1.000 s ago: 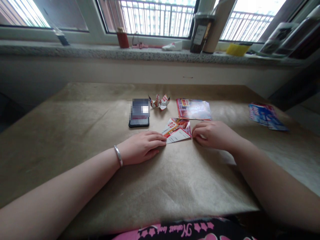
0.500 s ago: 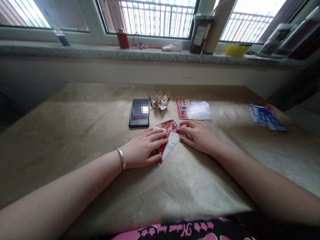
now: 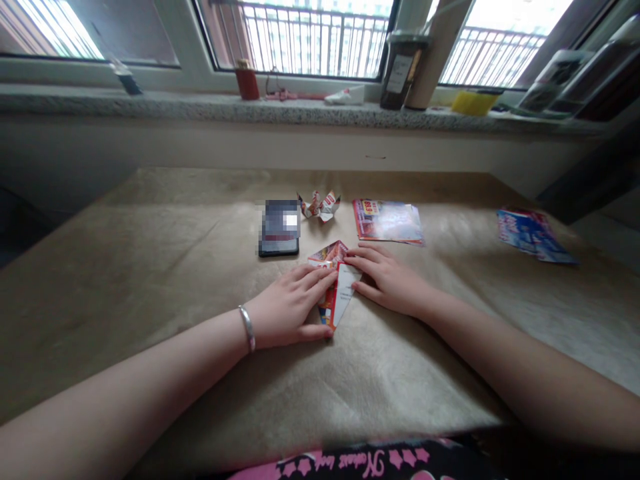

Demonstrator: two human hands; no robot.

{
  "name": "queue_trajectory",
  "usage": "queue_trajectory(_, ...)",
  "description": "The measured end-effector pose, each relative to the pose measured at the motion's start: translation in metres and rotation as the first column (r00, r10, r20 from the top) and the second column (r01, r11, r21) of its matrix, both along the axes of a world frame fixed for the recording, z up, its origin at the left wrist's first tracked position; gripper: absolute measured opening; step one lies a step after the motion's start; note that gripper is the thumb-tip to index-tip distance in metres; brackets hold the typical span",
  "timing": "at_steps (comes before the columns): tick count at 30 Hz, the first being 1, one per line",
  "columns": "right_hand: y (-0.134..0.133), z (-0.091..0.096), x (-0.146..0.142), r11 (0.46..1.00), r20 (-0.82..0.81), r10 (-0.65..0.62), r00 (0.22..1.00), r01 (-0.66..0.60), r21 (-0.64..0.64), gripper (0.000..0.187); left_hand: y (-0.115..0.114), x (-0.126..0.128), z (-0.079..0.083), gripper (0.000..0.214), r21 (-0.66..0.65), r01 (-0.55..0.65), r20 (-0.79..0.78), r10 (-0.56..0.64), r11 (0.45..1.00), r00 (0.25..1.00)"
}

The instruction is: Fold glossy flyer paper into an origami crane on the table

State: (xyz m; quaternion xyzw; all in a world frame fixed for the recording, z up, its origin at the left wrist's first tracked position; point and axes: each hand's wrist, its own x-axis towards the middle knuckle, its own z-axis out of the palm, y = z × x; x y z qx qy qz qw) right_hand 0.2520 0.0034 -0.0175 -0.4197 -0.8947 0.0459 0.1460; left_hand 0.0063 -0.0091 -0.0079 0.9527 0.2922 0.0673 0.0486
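Note:
A folded sheet of printed paper [image 3: 344,293], red and white with a kite-like shape, lies flat on the table between my hands. My left hand [image 3: 295,300], a silver bangle at its wrist, rests on the paper's left side with fingers stretched out and the thumb at its lower point. On the right edge lie the fingertips of my right hand [image 3: 385,277], spread and pressing down. Part of the paper is hidden under my left fingers. Just beyond stands a folded paper figure [image 3: 323,207] with pointed tips.
A phone [image 3: 279,230] lies behind my left hand. A stack of printed sheets [image 3: 387,221] is behind my right hand, and blue leaflets [image 3: 535,235] lie far right on the table [image 3: 200,267]. Bottles and other items line the windowsill [image 3: 190,107].
The folded paper has turned slightly, its lower point swinging right. My left thumb has moved down to that point, and my right hand has shifted a little left.

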Motion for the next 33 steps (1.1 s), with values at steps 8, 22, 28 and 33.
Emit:
queue_trajectory(8,0.001,0.001,0.004,0.998,-0.061,0.042,0.997,-0.045,-0.052,0.046,0.005,-0.002,0.003,0.082,-0.056,-0.03,-0.049,0.027,0.998,0.998)
queue_trajectory(22,0.001,0.009,0.009,0.969,-0.4,0.035,0.916,-0.129,-0.21,0.03,0.003,-0.005,0.002,0.076,0.002,-0.108,-0.053,0.107,0.994,0.993)
queue_trajectory(28,-0.002,0.011,0.008,0.977,-0.243,0.167,0.956,-0.193,-0.088,0.014,0.003,-0.005,0.005,0.055,0.032,-0.022,-0.047,0.023,0.999,0.999)
queue_trajectory(33,-0.001,0.006,0.009,0.966,-0.072,0.251,0.965,-0.254,-0.038,0.041,0.006,-0.004,0.003,0.052,0.045,0.073,0.003,-0.073,0.996,0.997)
